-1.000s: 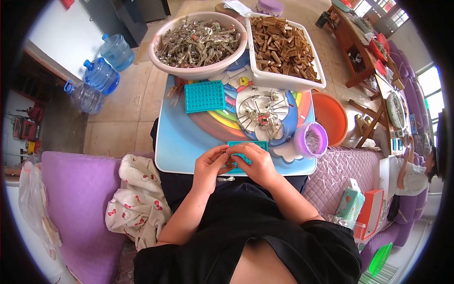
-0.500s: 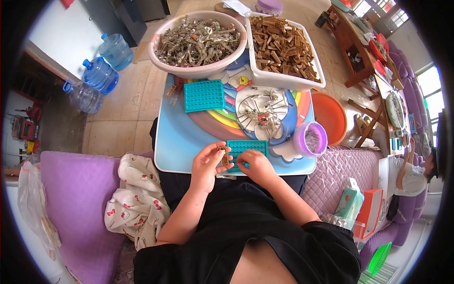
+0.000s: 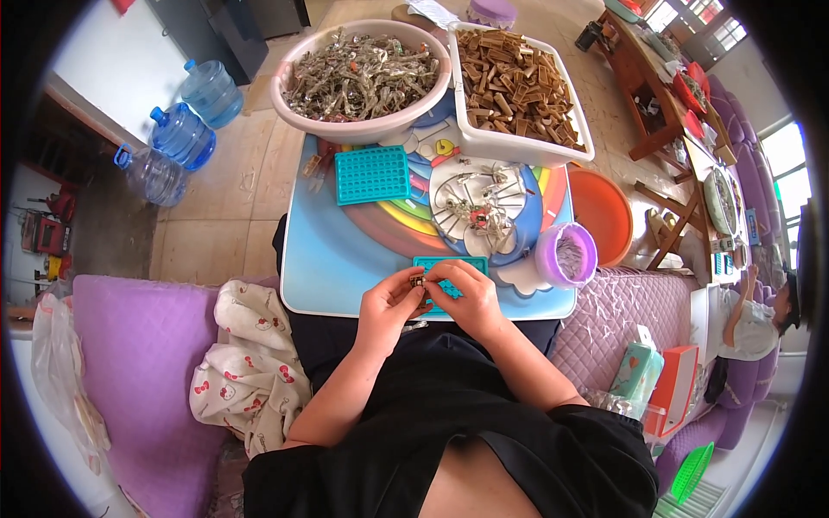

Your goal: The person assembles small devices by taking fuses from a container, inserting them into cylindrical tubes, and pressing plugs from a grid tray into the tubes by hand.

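Observation:
Just in front of my lap, at the table's near edge, my left hand (image 3: 384,312) pinches a small brown plastic casing (image 3: 418,281). My right hand (image 3: 471,298) meets it from the other side, its fingertips closed against the casing's upper end. Whatever is between those right fingertips is too small to make out. Under the right hand lies a teal tray with rows of small pockets (image 3: 477,261), partly covered. A second teal tray (image 3: 372,175) sits farther left. On the table beyond, a loose heap of thin wired parts (image 3: 480,214) is spread out.
At the table's far side stand a pink tub (image 3: 363,129) of wired parts and a white bin (image 3: 522,154) of brown casings. A purple-rimmed cup (image 3: 591,250) occupies the right edge, near an orange basin (image 3: 609,216). Another person (image 3: 751,324) sits at far right.
My right hand has risen from the teal tray and come to the brown casing. My left hand has shifted slightly right and turned the casing.

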A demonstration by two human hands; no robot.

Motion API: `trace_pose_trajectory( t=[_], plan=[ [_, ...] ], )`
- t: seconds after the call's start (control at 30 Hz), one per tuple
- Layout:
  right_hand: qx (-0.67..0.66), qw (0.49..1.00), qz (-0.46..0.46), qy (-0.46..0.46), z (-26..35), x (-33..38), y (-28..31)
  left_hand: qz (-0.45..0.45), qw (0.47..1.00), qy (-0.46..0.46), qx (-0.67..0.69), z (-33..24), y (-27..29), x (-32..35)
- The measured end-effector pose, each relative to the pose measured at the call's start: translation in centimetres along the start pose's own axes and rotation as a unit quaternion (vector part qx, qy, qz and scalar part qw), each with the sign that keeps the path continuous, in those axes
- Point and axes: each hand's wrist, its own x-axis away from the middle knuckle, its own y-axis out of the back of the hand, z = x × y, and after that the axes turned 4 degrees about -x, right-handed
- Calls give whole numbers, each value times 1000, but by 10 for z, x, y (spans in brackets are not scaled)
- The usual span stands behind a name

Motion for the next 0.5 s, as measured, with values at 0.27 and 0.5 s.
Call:
trace_pose_trajectory(
  t=[0.27,0.5],
  plan=[
    [-75,990,28,-115,6,-1,2,-9,993,-82,-84,6,-8,2],
    [-242,935,3,-259,6,-3,-4,-61,952,-181,-238,7,-14,9]
  ],
)
